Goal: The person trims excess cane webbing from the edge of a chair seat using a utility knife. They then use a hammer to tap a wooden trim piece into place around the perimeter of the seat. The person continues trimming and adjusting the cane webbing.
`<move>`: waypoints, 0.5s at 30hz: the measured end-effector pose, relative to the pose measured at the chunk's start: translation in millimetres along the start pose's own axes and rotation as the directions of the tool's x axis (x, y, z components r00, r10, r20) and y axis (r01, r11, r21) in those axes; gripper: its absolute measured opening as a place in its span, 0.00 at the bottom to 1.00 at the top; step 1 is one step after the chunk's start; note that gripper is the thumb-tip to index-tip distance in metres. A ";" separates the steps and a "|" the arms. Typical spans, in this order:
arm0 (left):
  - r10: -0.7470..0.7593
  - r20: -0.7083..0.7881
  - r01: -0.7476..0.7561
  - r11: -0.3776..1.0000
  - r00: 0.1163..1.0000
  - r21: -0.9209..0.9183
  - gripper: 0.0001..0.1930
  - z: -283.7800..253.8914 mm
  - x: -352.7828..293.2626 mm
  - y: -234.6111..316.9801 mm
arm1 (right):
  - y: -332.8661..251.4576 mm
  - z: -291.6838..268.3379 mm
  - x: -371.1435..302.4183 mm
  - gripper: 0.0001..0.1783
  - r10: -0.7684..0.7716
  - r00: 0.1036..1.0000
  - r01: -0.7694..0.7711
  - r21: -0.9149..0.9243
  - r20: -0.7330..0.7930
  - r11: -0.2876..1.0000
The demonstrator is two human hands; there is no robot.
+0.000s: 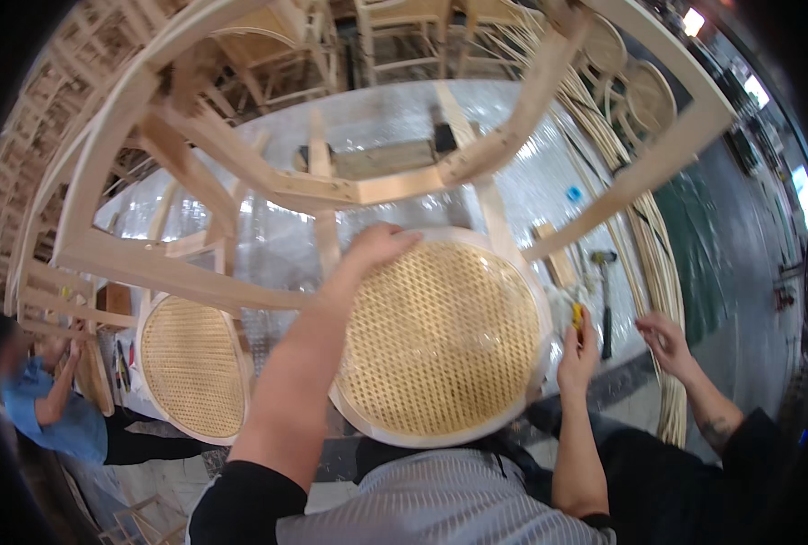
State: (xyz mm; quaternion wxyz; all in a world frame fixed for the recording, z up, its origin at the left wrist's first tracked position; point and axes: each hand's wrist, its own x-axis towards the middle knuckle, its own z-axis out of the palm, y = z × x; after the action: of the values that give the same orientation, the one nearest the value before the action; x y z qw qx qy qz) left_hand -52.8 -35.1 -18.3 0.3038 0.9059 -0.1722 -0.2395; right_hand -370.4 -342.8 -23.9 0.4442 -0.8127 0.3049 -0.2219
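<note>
A round woven cane seat (pixel 440 336) with a pale wooden rim is in front of my body. My left hand (pixel 381 250) is closed over its far rim, the arm reaching across its left side. Beyond the right rim, my right hand (pixel 578 359) is raised, its fingers wrapped around a small yellow tool (pixel 577 315) whose kind I cannot make out. A bent pale wooden frame (pixel 399 188) arches above the seat; its lower ends reach the seat's two sides. How they join is hidden.
Plastic wrap (pixel 395 113) covers the table. A hammer (pixel 606 300) and wood block (pixel 556 256) lie right, beside long cane strands (pixel 645 236). A co-worker's hand (pixel 665 343) reaches in there. Left are another cane seat (pixel 193 363) and a person in blue (pixel 64 409). Chairs (pixel 404 41) stand behind.
</note>
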 end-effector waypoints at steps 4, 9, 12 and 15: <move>0.075 -0.094 -0.082 0.993 0.993 -0.080 0.26 -9.3 12.1 -23.2 | 41.2 3.7 -0.2 0.29 0.199 0.980 -0.198 0.038 -0.025 0.980; 0.036 -0.289 -0.083 0.985 0.957 -0.152 0.21 -2.6 32.3 -10.4 | 74.9 -13.1 41.8 0.31 -0.131 0.988 0.102 -0.274 -0.088 0.956; -0.008 -0.268 -0.002 0.999 0.963 -0.035 0.21 17.1 25.6 4.7 | 72.0 -7.6 42.9 0.30 -0.276 0.961 0.256 -0.359 -0.005 0.897; -0.014 -0.366 0.024 0.999 0.930 0.021 0.20 -4.2 16.3 -10.8 | -0.2 -17.5 97.2 0.31 -0.161 0.538 0.819 -0.469 0.827 0.330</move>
State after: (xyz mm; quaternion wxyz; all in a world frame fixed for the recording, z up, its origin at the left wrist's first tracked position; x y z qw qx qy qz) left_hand -35.2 -32.5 -27.6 0.3167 0.9401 -0.1068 -0.0674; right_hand -311.9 -420.3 -6.2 -0.0253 -0.9885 -0.0939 0.1154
